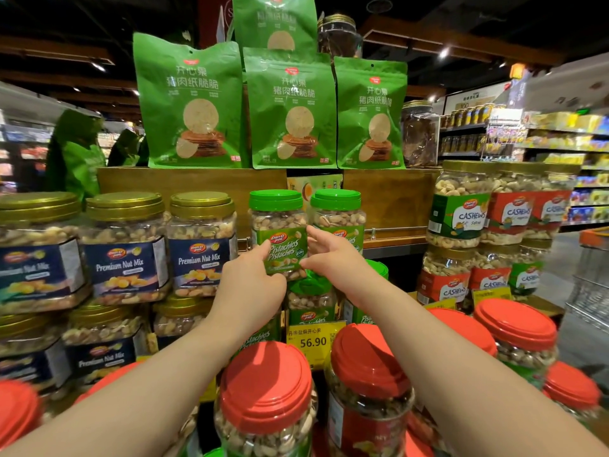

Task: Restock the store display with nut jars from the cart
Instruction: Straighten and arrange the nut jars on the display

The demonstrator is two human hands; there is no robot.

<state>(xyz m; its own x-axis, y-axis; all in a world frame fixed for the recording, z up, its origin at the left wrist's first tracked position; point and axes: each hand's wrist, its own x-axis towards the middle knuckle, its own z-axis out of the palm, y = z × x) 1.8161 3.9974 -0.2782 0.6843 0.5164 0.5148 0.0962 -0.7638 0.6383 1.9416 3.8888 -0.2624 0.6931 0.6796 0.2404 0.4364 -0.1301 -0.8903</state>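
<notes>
Hands first: both of mine reach up toward one pistachio jar (pixel 280 235) with a green lid, standing just above the centre of my view. My left hand (pixel 253 278) comes in from 7 o'clock and its fingertips touch the lower left of the jar's green label; the fingers lie fairly straight and close together, pressing rather than wrapping. My right hand (pixel 333 255) comes in from 5 o'clock and sits at the jar's right side, fingers spread a little and extended, the tips against the label edge. Neither hand curls round the jar as far as I can see.

That jar stands on top of another pistachio jar (pixel 309 298), and a second green-lidded pistachio jar (pixel 339 219) stands just beside it at 3 o'clock, partly behind my right hand. Behind them rises a wooden display step (pixel 191 186), and on it, at 12 o'clock, stand green snack pouches (pixel 290 110).

At 9 o'clock I see gold-lidded Premium Nut Mix jars (pixel 201 249) stacked in two layers. At 3 o'clock, cashew jars (pixel 461 206) are stacked likewise. A yellow price tag (pixel 313 341) reading 56.90 sits below the pistachios. Nearest me, at 6 o'clock, stand red-lidded nut jars (pixel 267 390) between my forearms. A wire cart (pixel 590 291) shows at the right edge.
</notes>
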